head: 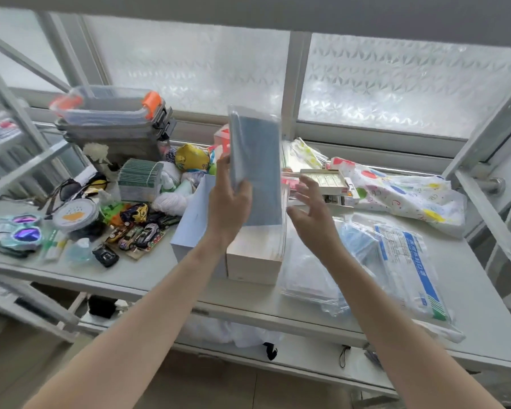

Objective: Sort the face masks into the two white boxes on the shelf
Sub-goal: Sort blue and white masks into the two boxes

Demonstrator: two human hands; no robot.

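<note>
The mask pack [255, 160] I hold is plain grey-blue in clear wrap. My two boxes [252, 258] are white. The cloth [396, 190] is white with coloured dots, the tub [109, 110] has orange clips, and the window [396, 84] glass is frosted with a star pattern.

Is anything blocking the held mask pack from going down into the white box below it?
Nothing visible does. The left hand holds the mask pack upright directly above the right white box; the right hand hovers open beside it.

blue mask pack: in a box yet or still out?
Out. The left hand holds the blue mask pack upright above the white boxes; right hand open beside it.
</note>
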